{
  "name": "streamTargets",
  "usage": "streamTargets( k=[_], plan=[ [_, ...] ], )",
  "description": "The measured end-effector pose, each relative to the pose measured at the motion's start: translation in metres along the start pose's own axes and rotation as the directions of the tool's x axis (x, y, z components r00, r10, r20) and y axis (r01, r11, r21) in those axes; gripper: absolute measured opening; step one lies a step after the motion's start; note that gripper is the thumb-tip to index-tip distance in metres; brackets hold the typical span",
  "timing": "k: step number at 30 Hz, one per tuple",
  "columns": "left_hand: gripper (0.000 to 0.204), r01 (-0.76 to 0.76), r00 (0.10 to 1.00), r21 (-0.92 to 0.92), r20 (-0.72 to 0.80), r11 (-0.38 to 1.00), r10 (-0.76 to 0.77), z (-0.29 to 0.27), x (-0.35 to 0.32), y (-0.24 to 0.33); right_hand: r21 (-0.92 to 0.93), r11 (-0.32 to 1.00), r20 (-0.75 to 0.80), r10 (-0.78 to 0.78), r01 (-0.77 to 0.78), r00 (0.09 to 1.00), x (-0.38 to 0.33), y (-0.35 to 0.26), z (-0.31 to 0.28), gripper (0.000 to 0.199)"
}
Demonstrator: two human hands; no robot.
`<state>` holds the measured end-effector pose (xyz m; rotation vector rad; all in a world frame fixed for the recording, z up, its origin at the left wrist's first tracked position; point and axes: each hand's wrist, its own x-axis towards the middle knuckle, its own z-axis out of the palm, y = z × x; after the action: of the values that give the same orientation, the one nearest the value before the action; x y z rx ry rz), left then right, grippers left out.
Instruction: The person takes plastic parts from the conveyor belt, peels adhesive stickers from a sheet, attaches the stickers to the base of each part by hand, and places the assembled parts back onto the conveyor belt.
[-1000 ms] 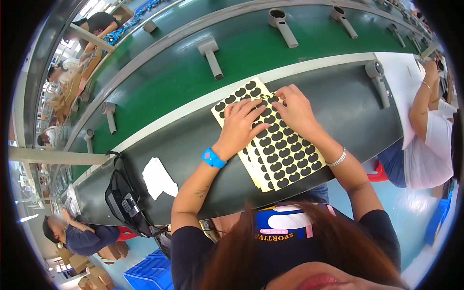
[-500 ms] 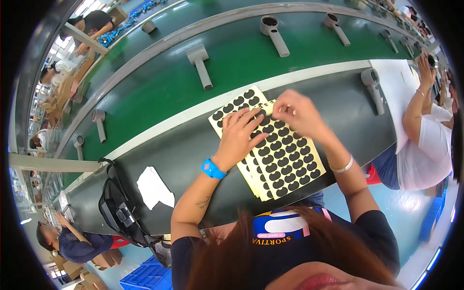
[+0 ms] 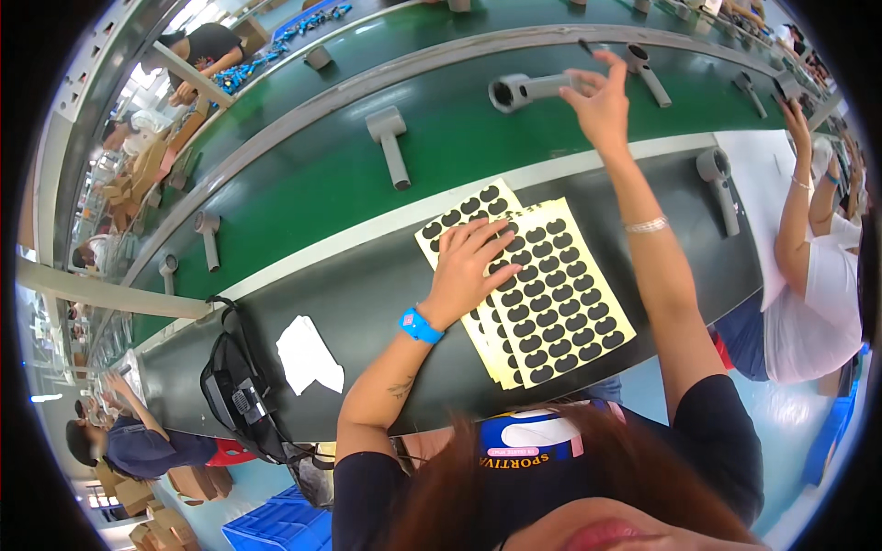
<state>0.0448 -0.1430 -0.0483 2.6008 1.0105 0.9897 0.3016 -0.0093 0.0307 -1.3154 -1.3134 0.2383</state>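
Your right hand (image 3: 602, 96) reaches over the bench's white edge strip (image 3: 367, 230), fingers spread, touching a grey handle-shaped housing (image 3: 525, 90) on the green conveyor belt (image 3: 303, 184), while your left hand (image 3: 469, 266) lies flat and open on the yellow sticker sheets (image 3: 542, 285), open dark bench (image 3: 367, 303) to its left.

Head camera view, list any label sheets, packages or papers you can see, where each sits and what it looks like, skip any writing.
Sticker sheets: pale yellow stack with rows of black oval labels, on the dark bench under the left hand.
White paper scrap: irregular piece, on the bench to the left.
White sheet: large, plain, at the bench's right end.
Blue crate: plastic, on the floor at lower left.
Cardboard boxes: brown, far left.
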Motion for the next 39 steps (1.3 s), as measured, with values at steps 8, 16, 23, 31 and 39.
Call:
streamTargets(
  k=[8,16,23,31,39],
  plan=[
    [0.057,0.086,0.991,-0.283,-0.071,0.955,-0.111,-0.009,-0.001,-0.008,-0.018,0.856,0.434,-0.459,0.516,0.776,-0.123,-0.123,-0.084,0.074],
    [0.051,0.019,0.996,-0.559,-0.058,0.829,-0.062,-0.064,0.021,0.095,0.479,0.871,0.384,-0.322,0.111,0.865,-0.172,-0.108,-0.087,0.081],
    [0.04,0.07,0.957,-0.633,-0.176,0.771,-0.231,-0.043,0.003,0.109,0.461,0.874,0.462,-0.09,-0.152,0.882,-0.181,-0.121,-0.11,0.062],
    [0.039,0.091,0.925,-0.802,-0.152,0.591,-0.349,-0.034,-0.006,0.118,0.4,0.912,0.307,-0.042,-0.089,0.951,-0.195,-0.133,-0.129,0.016],
    [0.041,0.092,0.927,-0.918,-0.062,0.385,-0.369,-0.035,-0.005,0.122,0.259,0.965,0.406,-0.141,0.035,0.903,-0.191,-0.133,-0.131,0.018]
  ],
)
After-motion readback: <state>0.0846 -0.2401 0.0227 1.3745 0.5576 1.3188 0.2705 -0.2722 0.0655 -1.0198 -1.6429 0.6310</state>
